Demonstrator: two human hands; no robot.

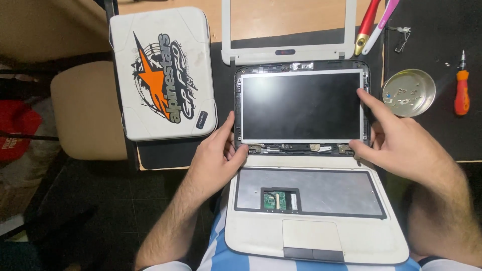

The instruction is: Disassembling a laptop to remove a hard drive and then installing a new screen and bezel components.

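Both hands, left (217, 155) and right (396, 140), grip the bare screen panel's (300, 106) side edges, tin dish (408, 93) near.

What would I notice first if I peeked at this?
A small white laptop lies opened up in the middle, its dark screen bare of its frame. The left hand and right hand grip the screen's sides. A white case with an orange star sits to its left.
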